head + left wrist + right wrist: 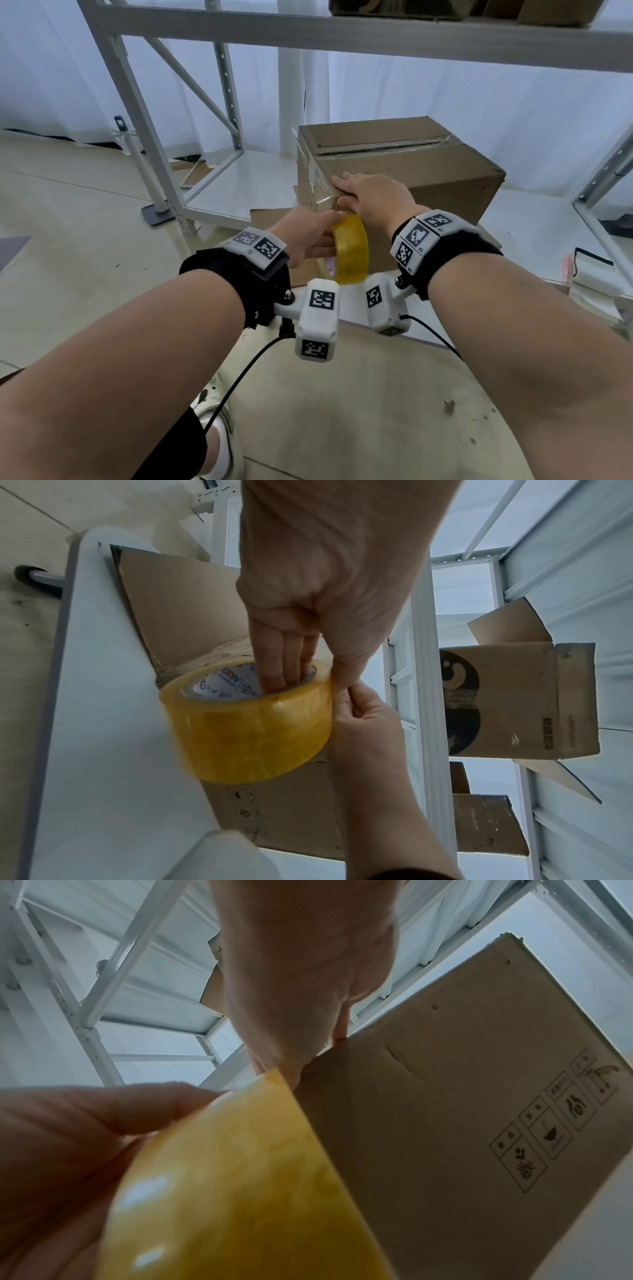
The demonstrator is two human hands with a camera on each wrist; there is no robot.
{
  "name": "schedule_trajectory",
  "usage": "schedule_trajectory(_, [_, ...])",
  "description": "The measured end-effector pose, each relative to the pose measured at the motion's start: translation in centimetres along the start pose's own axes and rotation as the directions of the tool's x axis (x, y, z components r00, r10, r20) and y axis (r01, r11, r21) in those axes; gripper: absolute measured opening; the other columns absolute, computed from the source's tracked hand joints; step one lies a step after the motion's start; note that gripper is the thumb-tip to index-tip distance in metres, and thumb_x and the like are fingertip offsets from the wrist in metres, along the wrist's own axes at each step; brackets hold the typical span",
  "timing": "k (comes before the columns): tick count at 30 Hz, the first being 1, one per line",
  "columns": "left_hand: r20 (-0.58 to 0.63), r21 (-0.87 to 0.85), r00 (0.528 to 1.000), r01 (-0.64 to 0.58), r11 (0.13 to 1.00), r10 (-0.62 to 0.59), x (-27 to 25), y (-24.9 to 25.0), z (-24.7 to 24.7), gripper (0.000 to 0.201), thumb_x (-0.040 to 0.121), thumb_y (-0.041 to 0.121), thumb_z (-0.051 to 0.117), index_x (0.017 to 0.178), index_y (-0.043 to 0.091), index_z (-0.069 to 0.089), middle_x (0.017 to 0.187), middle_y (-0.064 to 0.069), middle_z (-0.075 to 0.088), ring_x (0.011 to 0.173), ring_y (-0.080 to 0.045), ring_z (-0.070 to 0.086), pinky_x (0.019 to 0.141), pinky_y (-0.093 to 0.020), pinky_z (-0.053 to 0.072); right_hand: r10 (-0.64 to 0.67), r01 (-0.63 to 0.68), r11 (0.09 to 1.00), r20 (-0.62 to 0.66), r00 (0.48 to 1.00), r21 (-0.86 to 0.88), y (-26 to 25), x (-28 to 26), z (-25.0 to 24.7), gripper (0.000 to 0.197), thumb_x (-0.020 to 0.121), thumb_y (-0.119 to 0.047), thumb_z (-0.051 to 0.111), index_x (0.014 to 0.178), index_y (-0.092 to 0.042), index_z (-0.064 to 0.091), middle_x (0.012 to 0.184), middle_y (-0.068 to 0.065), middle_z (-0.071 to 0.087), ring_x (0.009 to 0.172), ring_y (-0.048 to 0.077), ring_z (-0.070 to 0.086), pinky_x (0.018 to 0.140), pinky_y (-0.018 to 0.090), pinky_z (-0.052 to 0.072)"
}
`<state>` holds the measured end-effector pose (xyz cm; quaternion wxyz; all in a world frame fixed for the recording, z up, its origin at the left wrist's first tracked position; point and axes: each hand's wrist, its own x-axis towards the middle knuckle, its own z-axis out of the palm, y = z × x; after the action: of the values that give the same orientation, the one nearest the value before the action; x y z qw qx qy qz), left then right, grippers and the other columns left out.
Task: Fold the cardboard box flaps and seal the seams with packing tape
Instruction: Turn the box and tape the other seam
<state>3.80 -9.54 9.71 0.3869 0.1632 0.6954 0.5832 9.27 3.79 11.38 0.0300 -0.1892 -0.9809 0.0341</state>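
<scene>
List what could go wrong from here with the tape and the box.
1. The left hand holds the tape roll with fingers in its core, right beside the right hand; the freed tape may stick to fingers or fold on itself.
2. The right hand presses only the near top corner of the box; a hard pull might shift the box on the shelf.
3. The top seam already carries wrinkled tape; a new strip could wrinkle too.

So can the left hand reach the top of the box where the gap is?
Probably not right now. The left hand is busy holding the tape roll low against the box, below its near top edge. The right hand lies flat on that edge, nearer the open seam.
</scene>
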Motion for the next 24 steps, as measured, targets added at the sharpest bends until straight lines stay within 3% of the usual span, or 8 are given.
schedule_trajectory(6, [-0.074, 0.006, 0.994, 0.083, 0.996, -0.083, 0.4, -2.0, 0.2, 0.02, 0.094, 0.02, 0.058, 0.096, 0.001, 0.055, 0.073, -0.01, 0.062, 0.059, -0.018, 0.063, 0.054, -0.026, 0.057, 0.012, -0.012, 1.0, -0.054, 0.998, -0.006, -0.1, -0.2, 0.1, 0.048, 0.101, -0.042, 0.036, 0.148, -0.035, 0.028, 0.156, -0.011, 0.025, 0.143, 0.021, 0.026, 0.111, 0.043, 0.03])
schedule_trajectory(9, [-0.074, -0.004, 0.994, 0.075, 0.997, -0.075, 0.6, -2.6, 0.6, 0.025, 0.095, 0.023, 0.056, 0.104, -0.001, 0.055, 0.077, -0.012, 0.063, 0.062, -0.02, 0.065, 0.058, -0.028, 0.059, 0.015, -0.015, 1.0, -0.072, 0.997, 0.002, 0.1, -0.3, 0.2, 0.048, 0.101, -0.042, 0.036, 0.148, -0.035, 0.028, 0.156, -0.011, 0.026, 0.143, 0.021, 0.027, 0.11, 0.043, 0.031])
schedule_trajectory(14, [-0.112, 0.106, 0.994, 0.028, 0.994, -0.016, 0.9, -2.6, 0.5, 0.028, 0.096, 0.026, 0.054, 0.112, 0.003, 0.052, 0.088, -0.017, 0.066, 0.069, -0.024, 0.066, 0.065, -0.033, 0.059, -0.025, 0.026, 1.0, -0.119, 0.993, 0.01, 0.1, -0.3, 1.1, 0.05, 0.102, -0.038, 0.035, 0.15, -0.028, 0.025, 0.157, -0.004, 0.024, 0.145, 0.017, 0.021, 0.118, 0.037, 0.014])
schedule_trajectory(19, [-0.094, 0.25, 0.995, 0.004, 0.968, 0.02, 0.3, -2.4, 0.2, 0.03, 0.095, 0.031, 0.055, 0.105, 0.003, 0.056, 0.084, -0.017, 0.067, 0.068, -0.024, 0.068, 0.065, -0.035, 0.06, -0.021, 0.041, 0.991, -0.16, 0.987, 0.126, 0.6, -1.0, 1.5, 0.05, 0.101, -0.036, 0.04, 0.149, -0.025, 0.03, 0.156, -0.001, 0.027, 0.144, 0.017, 0.021, 0.119, 0.036, 0.01])
schedule_trajectory(21, [-0.11, 0.443, 0.991, -0.016, 0.897, 0.072, 0.1, -2.2, 0.2, 0.039, 0.092, 0.042, 0.057, 0.106, 0.005, 0.053, 0.095, -0.011, 0.064, 0.078, -0.022, 0.066, 0.071, -0.034, 0.059, -0.016, 0.037, 0.988, -0.144, 0.989, 0.147, 0.5, -1.0, 1.1, 0.05, 0.1, -0.035, 0.043, 0.148, -0.023, 0.032, 0.156, 0.0, 0.028, 0.144, 0.017, 0.022, 0.119, 0.038, 0.01])
schedule_trajectory(22, [-0.132, 0.566, 0.981, -0.044, 0.823, 0.143, 0.2, -2.0, 0.0, 0.049, 0.089, 0.047, 0.059, 0.115, 0.007, 0.049, 0.107, -0.007, 0.058, 0.092, -0.023, 0.063, 0.079, -0.035, 0.056, -0.013, 0.033, 0.989, -0.134, 0.991, 0.142, 0.4, -1.0, 0.9, 0.05, 0.1, -0.034, 0.044, 0.148, -0.023, 0.033, 0.155, 0.001, 0.029, 0.144, 0.018, 0.023, 0.119, 0.039, 0.011])
schedule_trajectory(24, [-0.149, 0.756, 0.907, -0.152, 0.637, 0.394, 0.4, -1.0, -0.6, 0.065, 0.087, 0.048, 0.06, 0.134, 0.009, 0.038, 0.127, -0.008, 0.042, 0.119, -0.027, 0.046, 0.098, -0.038, 0.041, -0.002, 0.03, 0.981, -0.145, 0.989, 0.191, 0.2, -1.2, 0.7, 0.048, 0.098, -0.032, 0.048, 0.144, -0.021, 0.04, 0.151, 0.003, 0.037, 0.14, 0.02, 0.032, 0.117, 0.038, 0.019])
